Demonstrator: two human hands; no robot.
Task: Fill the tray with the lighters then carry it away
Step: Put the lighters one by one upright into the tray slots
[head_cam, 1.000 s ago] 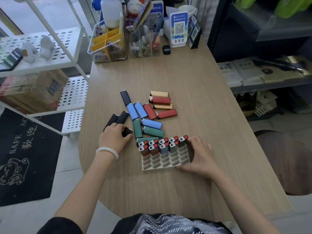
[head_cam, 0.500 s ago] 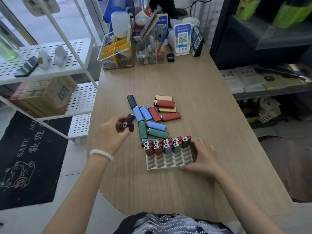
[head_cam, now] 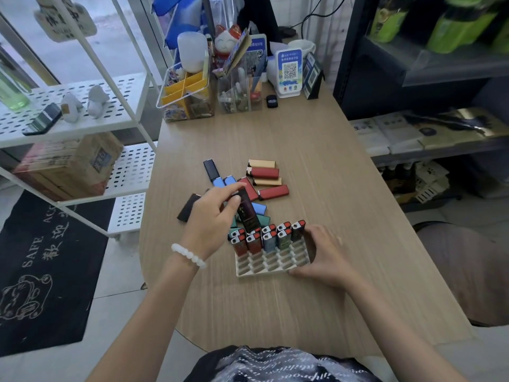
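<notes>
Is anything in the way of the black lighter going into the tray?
Nothing visible blocks it. The left hand holds the black lighter tilted over the tray, right above the lighters already standing in the far rows. The near slots are open.

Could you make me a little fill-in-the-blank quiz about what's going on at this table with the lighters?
1. The left hand holds a dark lighter in its grip just above the ____ corner of the tray.
2. The right hand rests against the tray's ____ side.
3. The lighters standing in the tray fill only its ____ rows; the near slots are empty.
4. The loose lighters lie on the ____ beyond the tray.

Missing words: far left; right; far; table
</notes>
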